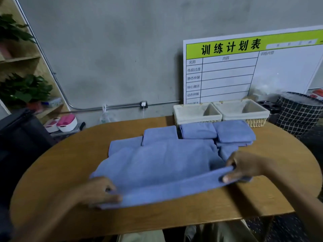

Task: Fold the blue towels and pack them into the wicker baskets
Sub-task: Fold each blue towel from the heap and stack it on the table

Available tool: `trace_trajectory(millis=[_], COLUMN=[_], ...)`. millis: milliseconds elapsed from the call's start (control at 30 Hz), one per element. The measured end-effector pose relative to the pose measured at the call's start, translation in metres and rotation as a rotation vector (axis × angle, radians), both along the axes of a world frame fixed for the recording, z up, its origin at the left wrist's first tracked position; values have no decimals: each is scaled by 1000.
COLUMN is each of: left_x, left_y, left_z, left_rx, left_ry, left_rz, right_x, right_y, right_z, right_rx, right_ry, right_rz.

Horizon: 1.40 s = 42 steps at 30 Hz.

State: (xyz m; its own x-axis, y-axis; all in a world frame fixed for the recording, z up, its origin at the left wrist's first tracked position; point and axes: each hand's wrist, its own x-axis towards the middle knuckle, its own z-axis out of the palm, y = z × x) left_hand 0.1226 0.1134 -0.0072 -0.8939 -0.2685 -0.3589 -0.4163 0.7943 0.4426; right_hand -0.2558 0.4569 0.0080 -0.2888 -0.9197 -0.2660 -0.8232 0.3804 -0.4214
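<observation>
A large blue towel [157, 168] lies spread on the wooden table [279, 154], its near edge lifted. My left hand [99, 191] pinches the near left corner. My right hand [243, 168] pinches the near right corner. Behind it sit three folded blue towels: one at the left [160, 134], one in the middle [198, 131], and one at the right [233, 131]. Another flat blue towel [122, 145] peeks out at the far left. Two wicker baskets with pale cloth liners stand at the table's far edge, the left basket [185, 116] and the right basket [258, 119], both with nothing inside.
A white planning board with a green header [244, 67] leans on the grey wall behind the baskets. A black checked hamper [300, 112] stands at the right. Shelves with plants [22, 88] and a dark bag [21, 133] are on the left.
</observation>
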Motion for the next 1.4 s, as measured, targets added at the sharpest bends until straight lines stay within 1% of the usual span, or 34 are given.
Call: trace_trajectory(millis=[33, 67, 100, 133, 167, 200, 233, 267, 300, 333, 367, 400, 433, 467, 533, 600, 700, 767, 800, 867, 933, 967, 1033, 1200, 1267, 1333, 1400], left_x=[1, 2, 2, -1, -7, -14, -21, -29, -37, -44, -50, -54, -57, -58, -53, -41, -24, -25, -30, -47, -62, -66, -65, -48, -49, -53, -58], left_y=[6, 10, 12, 12, 13, 14, 15, 19, 23, 26, 30, 31, 32, 32, 28, 26, 25, 21, 21, 23, 25, 24, 17, 20, 21, 21, 24], left_z=[-4, -5, -4, -4, -5, -9, -17, -28, -44, -63, -81, -96, -104, -105, -105, -107, -111, -110, -107, -99, -102, -103, -109, -113, -113, -109, -105], left_rx=[104, 222, 275, 288, 240, 163, 69, -20, -89, -167, -276, -382, -447, -466, -486, -541, -536, -528, -515, -509, -559, -542, -517, -575, -577, -541, -527], left_ry=[-35, -58, -51, 23, 145, 287, 416, 492, 501, 460, 380, 313, 256, 198, 129, 97, 34, 68, 115, 166, 172, 158, 119, 133, 139, 105, 92], left_rz=[37, 117, 188, 239, 267, 275, 277, 276, 265, 262, 258, 263, 288, 322, 378, 404, 455, 481, 488, 442, 402, 422, 480, 482, 486, 498, 502], right_x=[4, 7, 10, 13, 15, 17, 17, 17, 19, 22, 27, 31, 33, 31, 26, 24, 37, 47, 50, 51, 43, 35, 17, 0, -3, -14, -25], right_y=[3, 5, 7, 7, 6, 3, -3, -12, -23, -35, -46, -56, -63, -66, -61, -49, -29, -24, -27, -37, -48, -50, -45, -9, -4, -5, -6], right_z=[-12, -19, -23, -23, -20, -19, -18, -21, -29, -39, -53, -69, -86, -103, -120, -127, -134, -132, -129, -121, -117, -117, -120, -125, -122, -118, -113], right_rx=[89, 192, 286, 331, 327, 259, 123, -54, -231, -389, -506, -581, -606, -598, -562, -542, -446, -409, -404, -427, -399, -371, -346, -433, -402, -356, -361], right_ry=[-39, -57, -77, -108, -147, -181, -179, -128, -50, 29, 89, 139, 193, 257, 350, 369, 473, 546, 572, 625, 572, 512, 407, 386, 352, 310, 291], right_rz=[37, 57, 52, 26, -4, -45, -75, -98, -114, -121, -115, -99, -81, -70, -119, -224, -372, -421, -422, -372, -307, -303, -365, -529, -572, -593, -635])
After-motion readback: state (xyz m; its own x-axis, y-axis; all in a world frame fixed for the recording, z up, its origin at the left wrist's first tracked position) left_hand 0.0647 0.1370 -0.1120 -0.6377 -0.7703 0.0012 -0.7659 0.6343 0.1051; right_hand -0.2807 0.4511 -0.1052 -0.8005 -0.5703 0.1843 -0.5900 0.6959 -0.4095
